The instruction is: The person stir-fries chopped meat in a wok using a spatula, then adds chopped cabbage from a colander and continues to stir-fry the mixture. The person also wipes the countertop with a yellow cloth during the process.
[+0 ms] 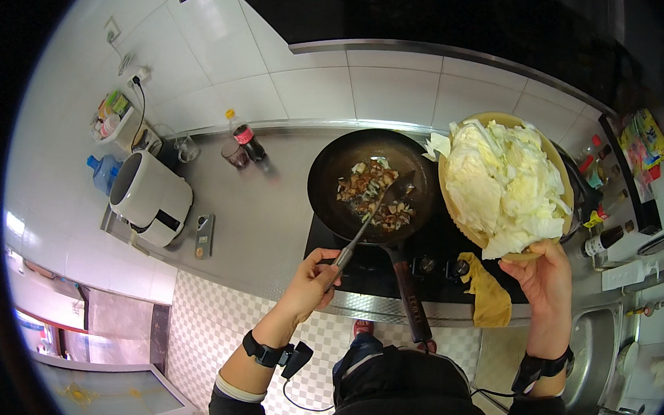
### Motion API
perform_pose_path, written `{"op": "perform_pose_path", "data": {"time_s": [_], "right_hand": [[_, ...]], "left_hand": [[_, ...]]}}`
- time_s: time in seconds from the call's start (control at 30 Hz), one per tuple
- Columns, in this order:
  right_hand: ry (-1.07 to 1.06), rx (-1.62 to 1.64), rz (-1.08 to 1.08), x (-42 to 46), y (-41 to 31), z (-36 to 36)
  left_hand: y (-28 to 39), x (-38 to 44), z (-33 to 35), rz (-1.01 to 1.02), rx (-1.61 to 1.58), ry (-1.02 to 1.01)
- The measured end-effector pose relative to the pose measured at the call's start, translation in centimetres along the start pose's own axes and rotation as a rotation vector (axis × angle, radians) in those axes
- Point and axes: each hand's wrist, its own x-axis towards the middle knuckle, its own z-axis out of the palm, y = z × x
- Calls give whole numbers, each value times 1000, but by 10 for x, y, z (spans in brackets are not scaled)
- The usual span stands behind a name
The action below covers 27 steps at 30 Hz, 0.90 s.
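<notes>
A dark wok [334,168] sits on the black stove, its long handle pointing towards me. Browned food pieces [367,184] with pale bits lie in it. My left hand [315,279] is closed around the handle of a metal spatula [358,237], whose head rests among the food. My right hand [544,275] grips the near rim of a yellowish basket or bowl [450,206], heaped with torn napa cabbage [504,181]. It is held to the right of the wok, and one cabbage piece sticks out over the wok's right rim. The vessel hides most of what lies beneath it.
A yellow cloth [489,300] hangs over the stove's front edge beside the knobs. On the steel counter at left stand a cola bottle [248,139], a glass [234,155], a phone-like device [204,237] and a white air fryer [153,199]. Bottles and a sink [591,343] are at right.
</notes>
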Motion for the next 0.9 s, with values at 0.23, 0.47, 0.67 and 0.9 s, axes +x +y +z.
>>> {"op": "perform_pose_path", "data": {"time_s": [0.23,0.47,0.67,0.9], "right_hand": [[-26,19,29,3,1,-3],[-38,23,41,0,1,-2],[-48,39,35,-5,1,1],[-28,28,33,-7,1,2]], "left_hand": [[0,5,-2,62,-64,23],[-4,18,9,26,-90,-26],[-15,23,1,-37,-160,-10],[-21,20,0,-17,-44,105]]}}
